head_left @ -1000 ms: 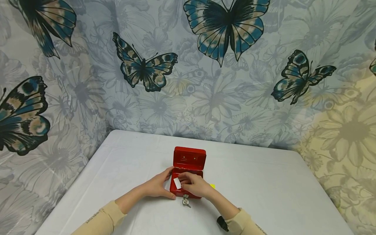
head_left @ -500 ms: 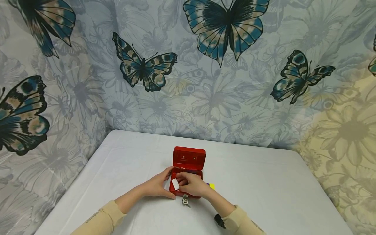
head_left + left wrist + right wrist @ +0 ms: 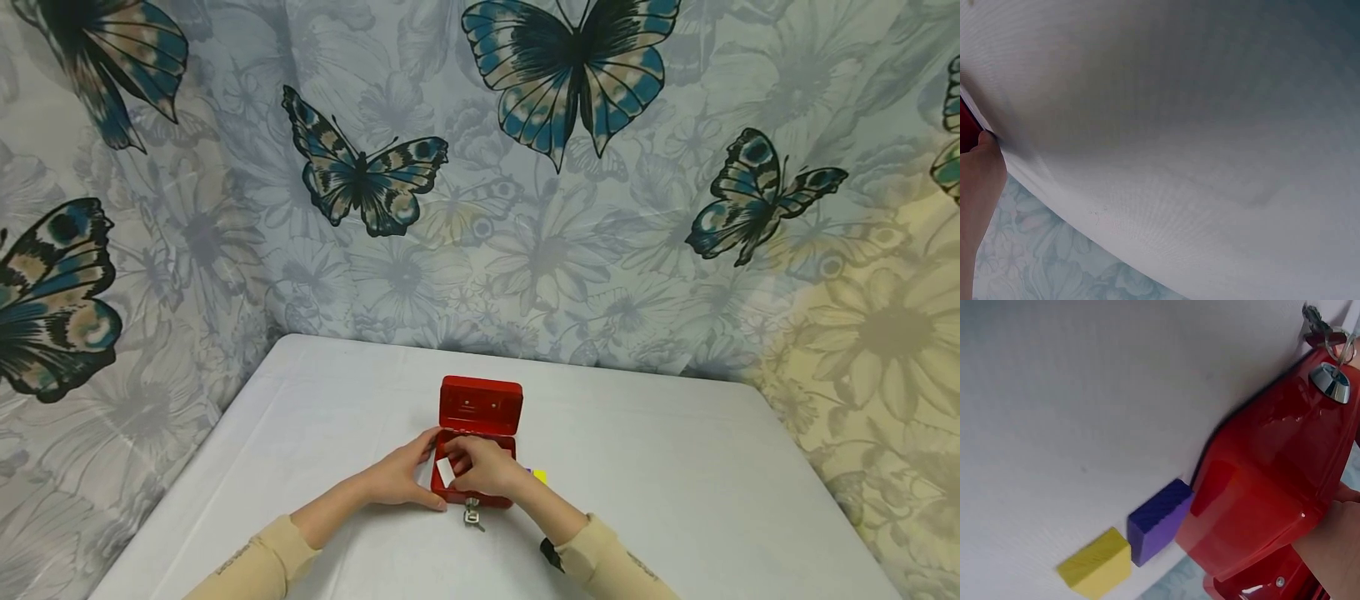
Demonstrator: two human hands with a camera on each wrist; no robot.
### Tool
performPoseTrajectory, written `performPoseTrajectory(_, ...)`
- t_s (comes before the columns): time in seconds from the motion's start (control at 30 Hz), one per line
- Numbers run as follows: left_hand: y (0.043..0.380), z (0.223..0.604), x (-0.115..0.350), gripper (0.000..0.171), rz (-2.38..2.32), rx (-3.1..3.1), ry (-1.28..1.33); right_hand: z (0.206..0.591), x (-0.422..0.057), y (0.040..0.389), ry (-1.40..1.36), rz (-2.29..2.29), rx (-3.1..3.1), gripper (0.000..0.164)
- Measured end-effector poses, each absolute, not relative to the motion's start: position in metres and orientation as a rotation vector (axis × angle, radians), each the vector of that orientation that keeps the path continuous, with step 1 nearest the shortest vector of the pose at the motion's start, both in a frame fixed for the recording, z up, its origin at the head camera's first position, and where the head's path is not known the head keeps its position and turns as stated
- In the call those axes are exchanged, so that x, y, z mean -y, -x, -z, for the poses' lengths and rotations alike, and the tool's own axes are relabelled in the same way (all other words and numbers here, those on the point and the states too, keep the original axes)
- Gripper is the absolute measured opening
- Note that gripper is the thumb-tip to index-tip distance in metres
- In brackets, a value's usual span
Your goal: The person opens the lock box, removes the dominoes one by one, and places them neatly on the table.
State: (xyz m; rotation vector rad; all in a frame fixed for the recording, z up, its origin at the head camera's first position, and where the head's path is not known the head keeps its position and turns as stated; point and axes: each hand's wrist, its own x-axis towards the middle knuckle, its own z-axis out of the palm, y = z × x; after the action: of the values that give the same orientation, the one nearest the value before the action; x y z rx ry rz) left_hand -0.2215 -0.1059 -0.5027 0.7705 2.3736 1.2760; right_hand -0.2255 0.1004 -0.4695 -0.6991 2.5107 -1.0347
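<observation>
A small red metal cash box [image 3: 482, 406] stands with its lid raised on the white-covered table. My left hand [image 3: 400, 477] holds its left side, thumb at the front corner and fingers towards the back; the left wrist view catches only part of this hand [image 3: 982, 187] at its edge. Inside the box, my right hand [image 3: 486, 468] pinches a white rectangular piece [image 3: 446, 473], its far fingertips partly hidden. Keys [image 3: 472, 515] hang from the lock at the front. The right wrist view shows the box's outer wall [image 3: 1254, 481] and its lock [image 3: 1330, 382].
Just right of the box lie a purple block [image 3: 1159, 524] and a yellow block [image 3: 1099, 564], side by side on the white cloth [image 3: 652, 467]. A black object [image 3: 551, 553] sits against the right sleeve's cuff. Butterfly-patterned fabric [image 3: 555, 267] hangs behind the table.
My right hand has shifted slightly left inside the box, carrying the white piece along. More of the purple block now shows. My left hand stays on the box.
</observation>
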Motion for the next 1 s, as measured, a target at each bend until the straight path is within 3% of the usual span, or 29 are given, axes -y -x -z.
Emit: performPoseTrajectory(1.0, 0.2224, 0.5048, 0.1059, 0.106, -1.259, -2.391, -0.753, 0.4735, -0.0952, 0.2292, 0.808, 0.854, -2.636, 0.039)
